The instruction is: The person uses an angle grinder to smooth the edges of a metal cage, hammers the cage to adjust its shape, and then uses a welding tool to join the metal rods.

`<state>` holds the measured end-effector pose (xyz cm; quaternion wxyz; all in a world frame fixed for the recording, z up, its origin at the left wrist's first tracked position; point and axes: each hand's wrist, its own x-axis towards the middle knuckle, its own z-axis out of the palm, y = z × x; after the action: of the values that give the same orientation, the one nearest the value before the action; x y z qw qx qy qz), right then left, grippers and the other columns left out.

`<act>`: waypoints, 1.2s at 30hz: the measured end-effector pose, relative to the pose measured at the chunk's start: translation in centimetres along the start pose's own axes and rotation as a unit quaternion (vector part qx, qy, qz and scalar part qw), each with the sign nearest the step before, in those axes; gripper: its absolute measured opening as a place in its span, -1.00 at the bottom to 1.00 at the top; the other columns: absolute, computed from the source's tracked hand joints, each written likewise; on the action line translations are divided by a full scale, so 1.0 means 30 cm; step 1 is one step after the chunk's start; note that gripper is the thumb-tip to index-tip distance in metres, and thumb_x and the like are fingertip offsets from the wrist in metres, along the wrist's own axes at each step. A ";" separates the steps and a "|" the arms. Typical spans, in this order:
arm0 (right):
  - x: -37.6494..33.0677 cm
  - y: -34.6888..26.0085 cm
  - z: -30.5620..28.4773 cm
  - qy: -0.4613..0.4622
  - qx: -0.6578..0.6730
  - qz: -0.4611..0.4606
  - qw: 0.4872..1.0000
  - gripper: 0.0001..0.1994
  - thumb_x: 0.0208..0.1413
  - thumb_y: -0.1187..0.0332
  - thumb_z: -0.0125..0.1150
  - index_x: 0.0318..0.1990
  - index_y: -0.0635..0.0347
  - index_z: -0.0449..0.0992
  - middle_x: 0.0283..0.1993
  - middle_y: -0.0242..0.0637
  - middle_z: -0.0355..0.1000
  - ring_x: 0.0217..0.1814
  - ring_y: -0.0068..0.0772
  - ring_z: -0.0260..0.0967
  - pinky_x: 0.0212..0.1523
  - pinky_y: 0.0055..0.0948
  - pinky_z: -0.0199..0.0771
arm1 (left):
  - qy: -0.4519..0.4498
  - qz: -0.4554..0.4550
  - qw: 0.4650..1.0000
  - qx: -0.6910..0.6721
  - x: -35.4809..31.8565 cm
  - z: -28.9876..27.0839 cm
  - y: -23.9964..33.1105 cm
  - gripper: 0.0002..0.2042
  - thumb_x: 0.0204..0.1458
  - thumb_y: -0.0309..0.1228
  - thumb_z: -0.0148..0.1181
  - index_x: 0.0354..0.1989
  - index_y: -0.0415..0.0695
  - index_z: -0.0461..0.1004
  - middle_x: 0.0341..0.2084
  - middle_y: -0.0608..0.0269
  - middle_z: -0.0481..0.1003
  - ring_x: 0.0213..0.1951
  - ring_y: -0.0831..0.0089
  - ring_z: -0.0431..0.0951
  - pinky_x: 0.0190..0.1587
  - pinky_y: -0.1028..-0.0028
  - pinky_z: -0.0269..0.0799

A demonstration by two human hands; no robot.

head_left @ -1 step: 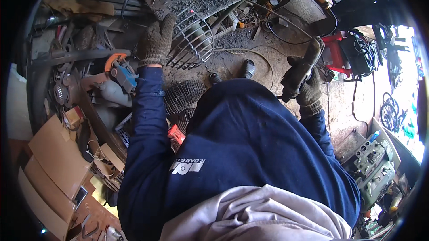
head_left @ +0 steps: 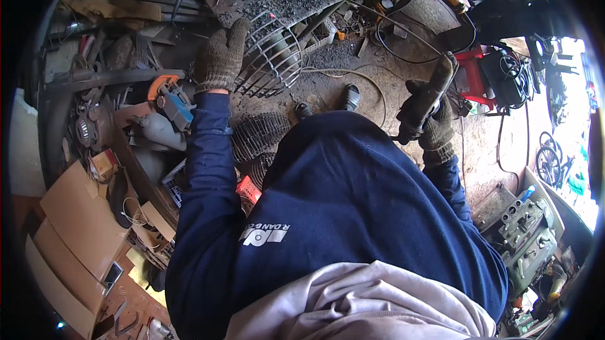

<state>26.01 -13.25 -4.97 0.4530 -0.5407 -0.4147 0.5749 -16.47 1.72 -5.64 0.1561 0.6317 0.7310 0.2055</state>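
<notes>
Nothing has shifted: gloved left hand [head_left: 220, 56] stays clamped on the wire fan guard [head_left: 272, 56], right hand's [head_left: 435, 129] fingers wrapped around a dark power tool [head_left: 423, 102], best steadied firmly before contact.

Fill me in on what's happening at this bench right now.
A person in a dark blue sweatshirt stands over a cluttered metalwork area. The gloved left hand grips the rim of a round wire fan guard lying at the bench edge. The gloved right hand holds a dark handheld tool off to the side, away from the guard.
</notes>
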 end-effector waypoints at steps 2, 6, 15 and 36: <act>0.003 -0.001 -0.003 -0.001 -0.004 -0.005 1.000 -0.45 0.03 0.34 0.43 0.18 0.28 0.40 0.11 -0.15 0.49 -0.04 -0.44 0.49 -0.01 -0.41 0.51 | -0.012 -0.001 1.000 -0.010 0.006 -0.015 0.017 -0.30 0.11 0.34 -0.05 -0.27 -0.16 0.60 -0.28 -0.17 0.57 -0.17 -0.22 0.54 -0.14 0.03 0.43; 0.011 0.000 -0.014 -0.005 -0.007 0.006 1.000 -0.44 0.03 0.33 0.43 0.18 0.28 0.40 0.12 -0.15 0.49 0.05 -0.40 0.48 0.07 -0.38 0.47 | -0.022 -0.009 1.000 0.002 0.015 -0.023 0.019 -0.29 0.11 0.35 -0.06 -0.28 -0.17 0.61 -0.26 -0.19 0.57 -0.17 -0.23 0.54 -0.13 0.02 0.43; 0.032 0.016 -0.034 -0.020 -0.053 -0.004 0.998 -0.41 0.02 0.31 0.44 0.21 0.23 0.38 0.15 -0.20 0.48 0.12 -0.37 0.45 0.15 -0.35 0.43 | -0.057 -0.009 0.998 0.038 0.045 -0.013 0.029 -0.27 0.12 0.35 -0.08 -0.29 -0.19 0.62 -0.29 -0.28 0.55 -0.16 -0.26 0.53 -0.12 -0.02 0.43; -0.033 -0.052 0.085 0.065 -0.121 0.002 0.991 -0.41 -0.11 0.32 0.43 0.14 0.23 0.43 -0.09 -0.18 0.55 -0.04 -0.35 0.51 0.03 -0.33 0.50 | -0.021 -0.022 0.984 -0.176 0.134 0.170 -0.215 -0.34 0.24 0.03 0.08 0.00 -0.54 0.46 -0.05 -0.26 0.55 -0.04 0.13 0.56 0.02 0.21 0.41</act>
<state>23.57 -13.80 -3.05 0.4092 -0.6283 -0.4501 0.4850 -20.14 5.46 -13.13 0.2842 0.5822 0.6940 0.3140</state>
